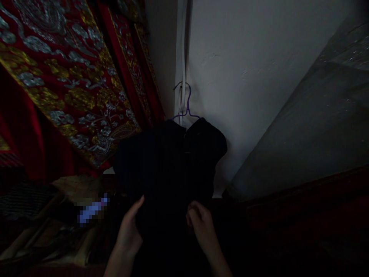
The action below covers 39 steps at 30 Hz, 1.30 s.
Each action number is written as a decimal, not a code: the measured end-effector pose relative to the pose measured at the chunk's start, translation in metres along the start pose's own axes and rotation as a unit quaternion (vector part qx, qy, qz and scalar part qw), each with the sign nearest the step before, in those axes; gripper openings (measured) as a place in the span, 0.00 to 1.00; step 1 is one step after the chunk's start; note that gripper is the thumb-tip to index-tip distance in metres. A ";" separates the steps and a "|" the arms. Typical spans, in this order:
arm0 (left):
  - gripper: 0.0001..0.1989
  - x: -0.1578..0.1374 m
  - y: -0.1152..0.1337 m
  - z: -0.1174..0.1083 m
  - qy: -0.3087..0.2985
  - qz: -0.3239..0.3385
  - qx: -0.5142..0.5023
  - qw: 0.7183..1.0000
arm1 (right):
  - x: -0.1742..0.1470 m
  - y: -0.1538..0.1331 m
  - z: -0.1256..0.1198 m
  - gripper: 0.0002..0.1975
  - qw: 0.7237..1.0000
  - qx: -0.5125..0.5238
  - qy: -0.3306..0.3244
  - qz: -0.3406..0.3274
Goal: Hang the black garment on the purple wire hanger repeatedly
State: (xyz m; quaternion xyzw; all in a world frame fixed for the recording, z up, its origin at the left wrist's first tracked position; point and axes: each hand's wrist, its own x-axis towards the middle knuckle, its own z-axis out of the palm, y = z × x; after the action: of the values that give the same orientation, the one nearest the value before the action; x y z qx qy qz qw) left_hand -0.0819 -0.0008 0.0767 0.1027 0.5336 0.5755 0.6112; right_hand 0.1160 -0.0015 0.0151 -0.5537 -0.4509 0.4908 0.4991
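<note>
Pale wall (245, 57) backs my remote view, red embroidered cloth (75, 75) beyond the left hand (130, 229); the dark garment (173, 165) hangs ahead of it and the right hand (200, 220), equally near both, long axis upright, neck pointing up; left thumb raised, right fingers curled, any grasp I can't tell; purple hanger (188, 104) beyond

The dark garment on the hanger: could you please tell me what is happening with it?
A person has both hands at the dark garment, which hangs on a purple hanger in front of a pale wall. The left hand is at one side, thumb pointing up; the right hand, fingers curled, seems to pinch the front. It is too dark to tell whether the left grips the cloth. Red embroidered fabric hangs beside it.
</note>
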 end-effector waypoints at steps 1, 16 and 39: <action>0.08 0.009 0.005 -0.006 0.029 0.040 -0.001 0.999 | -0.001 -0.001 -0.002 0.12 1.000 -0.003 -0.007 0.003; 0.10 0.016 -0.102 0.012 -0.141 0.211 0.313 0.915 | -0.008 -0.004 0.006 0.15 0.996 0.011 -0.074 0.039; 0.07 0.038 -0.122 0.022 -0.237 0.348 0.405 0.812 | 0.050 -0.075 -0.018 0.17 0.980 0.196 0.018 0.006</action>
State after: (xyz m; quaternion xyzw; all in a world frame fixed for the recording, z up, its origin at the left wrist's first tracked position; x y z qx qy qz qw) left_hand -0.0016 0.0022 -0.0251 0.6526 0.4857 0.4397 0.3806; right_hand 0.1387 0.0527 0.0854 -0.4566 -0.3330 0.5628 0.6033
